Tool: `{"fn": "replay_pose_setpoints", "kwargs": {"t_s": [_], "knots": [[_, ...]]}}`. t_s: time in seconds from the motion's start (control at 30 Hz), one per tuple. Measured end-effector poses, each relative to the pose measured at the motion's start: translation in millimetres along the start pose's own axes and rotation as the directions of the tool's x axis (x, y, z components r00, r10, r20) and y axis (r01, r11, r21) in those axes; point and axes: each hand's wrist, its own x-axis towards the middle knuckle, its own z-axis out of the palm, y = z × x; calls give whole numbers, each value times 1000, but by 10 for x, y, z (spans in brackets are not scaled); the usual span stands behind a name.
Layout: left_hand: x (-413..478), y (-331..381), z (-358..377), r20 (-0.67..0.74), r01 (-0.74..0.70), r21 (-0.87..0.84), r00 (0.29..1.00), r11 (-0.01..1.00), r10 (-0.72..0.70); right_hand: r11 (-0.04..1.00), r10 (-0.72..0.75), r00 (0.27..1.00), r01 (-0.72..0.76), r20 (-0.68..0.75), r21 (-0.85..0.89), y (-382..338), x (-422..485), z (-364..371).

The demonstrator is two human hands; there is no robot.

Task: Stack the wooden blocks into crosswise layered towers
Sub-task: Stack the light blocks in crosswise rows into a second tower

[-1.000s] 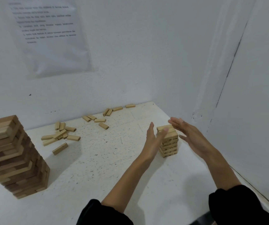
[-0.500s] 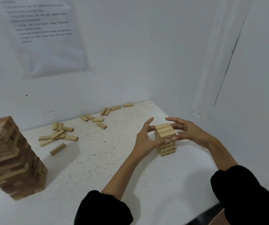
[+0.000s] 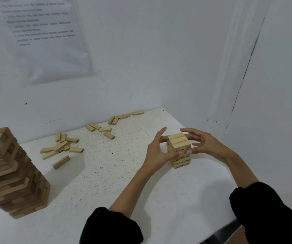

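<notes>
The small tower [image 3: 179, 147] between my fingers [image 3: 192, 132] is pale, unvarnished wood, matt, with dark numbers printed on the block faces. The loose blocks [image 3: 61, 146] look like the same light wood. The large tower [image 3: 9, 173] is browner wood, smooth and dull. The worktop [image 3: 106, 182] is white, matt, speckled and slightly rough. My sleeves [image 3: 111, 226] are black cloth. The sheet [image 3: 50, 41] on the matt painted wall [image 3: 150, 59] is printed white paper.

my left hand [image 3: 156, 152] hides the small tower's [image 3: 178, 150] left face; its printed numbers are too small to read.
</notes>
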Motion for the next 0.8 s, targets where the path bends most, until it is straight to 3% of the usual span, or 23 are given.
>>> {"fn": "replay_pose_setpoints", "kwargs": {"t_s": [0.13, 0.2, 0.3, 0.37, 0.5, 0.8], "knots": [[-48, 24, 24, 18, 27, -52, 999, 998, -26, 998, 1, 1000, -1, -4, 62, 23, -56, 31], [-121, 66, 58, 19, 112, -199, 994, 974, -110, 991, -2, 997, 12, -77, 131, 41, -105, 110], [-217, 98, 151, 45, 231, -516, 969, 825, -243, 950, 61, 982, -3, -177, 313, 79, -143, 281], [-244, 115, 206, 90, 283, -575, 954, 768, -285, 920, 108, 974, -23, -198, 391, 80, -157, 398], [-271, 195, 269, 216, 303, -584, 952, 754, -215, 895, 132, 966, -21, -220, 445, 31, -167, 537], [-314, 356, 327, 204, 230, -541, 969, 809, -139, 868, 121, 979, -25, -163, 497, 44, -134, 627]]}}
